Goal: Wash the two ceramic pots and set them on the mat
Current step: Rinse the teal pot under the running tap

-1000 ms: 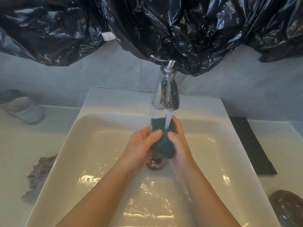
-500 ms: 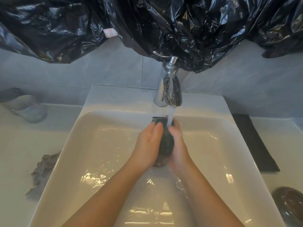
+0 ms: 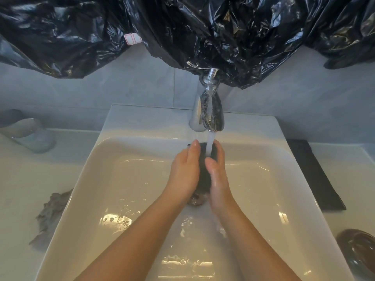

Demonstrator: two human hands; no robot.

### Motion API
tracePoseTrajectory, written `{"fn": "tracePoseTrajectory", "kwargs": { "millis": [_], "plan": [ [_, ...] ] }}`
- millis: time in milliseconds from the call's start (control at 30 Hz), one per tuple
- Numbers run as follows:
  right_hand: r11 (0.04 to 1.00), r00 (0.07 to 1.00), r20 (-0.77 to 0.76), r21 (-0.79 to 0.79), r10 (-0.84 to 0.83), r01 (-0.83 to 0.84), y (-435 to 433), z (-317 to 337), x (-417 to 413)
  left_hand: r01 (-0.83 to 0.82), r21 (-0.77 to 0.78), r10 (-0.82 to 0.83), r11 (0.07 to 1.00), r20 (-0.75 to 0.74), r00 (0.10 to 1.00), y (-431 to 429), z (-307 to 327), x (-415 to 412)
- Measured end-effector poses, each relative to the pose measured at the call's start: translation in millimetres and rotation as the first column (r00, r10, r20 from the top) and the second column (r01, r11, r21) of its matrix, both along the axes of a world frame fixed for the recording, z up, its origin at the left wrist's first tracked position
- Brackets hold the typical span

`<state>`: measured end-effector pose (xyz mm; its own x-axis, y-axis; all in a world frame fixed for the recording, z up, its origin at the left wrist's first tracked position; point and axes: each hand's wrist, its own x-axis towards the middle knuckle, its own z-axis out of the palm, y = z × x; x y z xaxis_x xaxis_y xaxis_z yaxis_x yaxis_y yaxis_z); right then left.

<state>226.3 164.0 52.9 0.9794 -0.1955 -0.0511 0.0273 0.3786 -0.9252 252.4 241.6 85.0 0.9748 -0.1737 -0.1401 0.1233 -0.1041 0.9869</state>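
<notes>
Over the white sink (image 3: 125, 159) both hands squeeze a dark green scouring pad (image 3: 203, 178) under water running from the chrome tap (image 3: 211, 116). My left hand (image 3: 183, 175) presses the pad from the left and my right hand (image 3: 218, 176) from the right, so most of the pad is hidden. A dark brown ceramic pot (image 3: 358, 250) lies on the counter at the lower right. A pale pot (image 3: 30, 134) lies on its side at the far left. The black mat (image 3: 316, 175) lies right of the sink.
A crumpled grey rag (image 3: 50, 213) lies on the counter left of the sink. Black plastic sheeting (image 3: 203, 27) hangs over the wall and the tap's top. The drain (image 3: 197, 199) shows just below my hands.
My hands have closed together around the pad, which was spread wider a second ago. They have also shifted slightly up toward the tap, under the stream.
</notes>
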Motion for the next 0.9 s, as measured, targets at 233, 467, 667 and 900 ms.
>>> {"fn": "tracePoseTrajectory", "kwargs": {
  "millis": [233,467,667,900],
  "plan": [
    [0.977,0.967,-0.239,0.211,0.093,-0.042,1.0,5.3,4.3,0.045,0.119,-0.065,0.992,0.164,0.984,5.5,-11.3,-12.6],
    [0.998,0.989,-0.146,0.063,-0.02,0.03,-1.6,-2.0,6.6,0.029,0.005,-0.029,1.0,-0.031,0.999,0.5,0.0,-2.3],
    [0.98,0.946,-0.323,0.195,0.037,0.028,-3.8,-5.0,5.0,0.037,0.258,-0.084,0.965,0.172,0.981,0.4,-15.5,-13.0],
    [0.988,0.99,-0.138,0.146,-0.023,0.043,-7.4,-6.7,3.4,0.104,-0.015,-0.104,0.994,-0.028,0.994,-1.0,-1.0,-13.2]
  ]
}}
